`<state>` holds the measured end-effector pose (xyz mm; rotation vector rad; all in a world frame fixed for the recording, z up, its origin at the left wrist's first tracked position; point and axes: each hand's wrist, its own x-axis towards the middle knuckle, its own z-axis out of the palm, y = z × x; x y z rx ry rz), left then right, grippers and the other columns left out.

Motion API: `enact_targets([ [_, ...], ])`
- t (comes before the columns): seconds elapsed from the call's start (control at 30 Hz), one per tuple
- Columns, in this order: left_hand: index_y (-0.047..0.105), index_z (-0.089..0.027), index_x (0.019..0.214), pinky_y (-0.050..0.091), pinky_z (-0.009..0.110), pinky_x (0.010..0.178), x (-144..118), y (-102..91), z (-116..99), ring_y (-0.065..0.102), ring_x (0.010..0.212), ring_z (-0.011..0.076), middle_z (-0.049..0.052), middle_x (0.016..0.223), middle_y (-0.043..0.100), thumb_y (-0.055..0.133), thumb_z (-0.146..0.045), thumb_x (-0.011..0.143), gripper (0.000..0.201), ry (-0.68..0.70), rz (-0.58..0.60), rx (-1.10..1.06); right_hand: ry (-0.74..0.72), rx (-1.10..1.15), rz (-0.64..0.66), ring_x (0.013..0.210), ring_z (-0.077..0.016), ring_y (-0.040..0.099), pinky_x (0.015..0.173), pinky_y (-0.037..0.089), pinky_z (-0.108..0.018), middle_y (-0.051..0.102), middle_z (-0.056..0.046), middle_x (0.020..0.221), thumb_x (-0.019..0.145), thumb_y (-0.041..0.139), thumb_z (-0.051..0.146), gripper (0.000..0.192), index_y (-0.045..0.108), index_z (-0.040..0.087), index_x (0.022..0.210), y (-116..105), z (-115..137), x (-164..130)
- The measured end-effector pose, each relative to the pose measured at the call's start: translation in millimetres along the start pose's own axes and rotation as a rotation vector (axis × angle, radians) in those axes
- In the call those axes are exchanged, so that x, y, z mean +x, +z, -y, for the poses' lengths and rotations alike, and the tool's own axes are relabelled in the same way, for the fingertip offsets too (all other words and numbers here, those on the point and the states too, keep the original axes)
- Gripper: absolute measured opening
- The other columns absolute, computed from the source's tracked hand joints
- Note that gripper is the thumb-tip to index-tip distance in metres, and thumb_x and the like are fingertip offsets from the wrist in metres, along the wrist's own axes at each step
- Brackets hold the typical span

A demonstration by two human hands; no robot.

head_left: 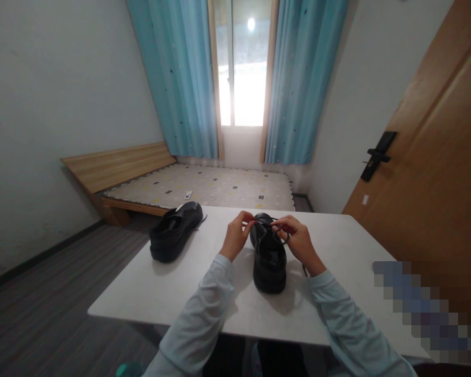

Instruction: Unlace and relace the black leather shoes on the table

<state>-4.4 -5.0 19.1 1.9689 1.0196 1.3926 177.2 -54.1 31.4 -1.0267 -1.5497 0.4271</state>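
Note:
A black lace-up shoe stands on the white table in front of me, its heel toward me and its toe pointing away. My left hand is at the shoe's left side, thumb and fingers pinched on the shoelace near the front eyelets. On the other side my right hand is closed on the black shoelace, which hangs in a loop below the fingers. The second black shoe sits apart at the table's far left, its toe turned away and its lace end trailing to the right.
The white table reaches from my lap toward a bed with a patterned mattress, where a small white remote lies. A wooden door is on the right. A blurred-out patch covers the table's right edge.

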Motion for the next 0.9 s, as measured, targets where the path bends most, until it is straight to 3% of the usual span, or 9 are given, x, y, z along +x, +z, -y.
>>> enact_targets([
  [0.2,0.058,-0.019,0.09,0.05,0.027,0.07,0,-0.9,4,0.063,0.08,0.0152,0.005,0.087,0.067,0.053,-0.028,0.085,0.011,-0.033,-0.063,0.03,0.18,0.186,-0.206,0.063,-0.0156,0.064,0.062,0.054,-0.032,0.065,-0.002,0.069,0.072,0.068,0.039,0.025,0.066,0.018,0.083,-11,-2,5],
  [0.37,0.063,-0.02,0.094,0.051,0.028,0.073,-1,0.4,9,0.063,0.082,0.0154,0.006,0.095,0.067,0.05,-0.021,0.085,0.016,-0.011,0.017,0.089,0.218,0.324,-0.468,0.062,-0.0134,0.064,0.059,0.055,-0.029,0.064,-0.001,0.076,0.071,0.068,0.041,0.027,0.063,0.018,0.085,-19,-11,9],
  [0.47,0.064,-0.022,0.102,0.052,0.03,0.076,-2,2.6,13,0.063,0.087,0.0167,0.006,0.103,0.067,0.049,-0.018,0.085,0.023,0.016,0.082,0.106,0.245,0.237,-0.587,0.057,-0.0111,0.06,0.053,0.05,-0.025,0.063,-0.001,0.073,0.071,0.066,0.042,0.028,0.062,0.018,0.084,-23,-21,9],
  [0.57,0.063,-0.023,0.109,0.052,0.033,0.08,-3,4.1,14,0.063,0.092,0.0183,0.007,0.109,0.066,0.049,-0.016,0.085,0.029,0.013,0.115,0.128,0.241,0.093,-0.653,0.062,-0.0135,0.059,0.056,0.048,-0.026,0.063,-0.002,0.07,0.071,0.064,0.042,0.027,0.063,0.017,0.081,-26,-30,9],
  [0.63,0.062,-0.022,0.112,0.051,0.034,0.081,-2,3.9,14,0.062,0.094,0.0192,0.008,0.111,0.066,0.049,-0.016,0.085,0.03,0.0,0.122,0.148,0.24,-0.007,-0.609,0.068,-0.0163,0.06,0.062,0.049,-0.03,0.064,-0.005,0.073,0.07,0.064,0.041,0.027,0.064,0.016,0.079,-28,-35,10],
  [0.73,0.063,-0.019,0.109,0.052,0.034,0.081,-2,3.1,14,0.062,0.095,0.0202,0.01,0.109,0.065,0.049,-0.018,0.085,0.028,-0.013,0.132,0.187,0.307,-0.099,-0.435,0.075,-0.0209,0.061,0.069,0.049,-0.037,0.065,-0.009,0.078,0.064,0.066,0.041,0.031,0.064,0.014,0.08,-28,-42,10],
  [0.9,0.065,-0.016,0.101,0.052,0.034,0.08,-3,6.2,15,0.063,0.09,0.0201,0.01,0.102,0.066,0.05,-0.021,0.085,0.022,-0.025,0.151,0.208,0.358,-0.157,-0.21,0.094,-0.028,0.06,0.082,0.045,-0.045,0.065,-0.015,0.099,0.05,0.072,0.033,0.049,0.064,0.015,0.095,-19,-43,8],
])
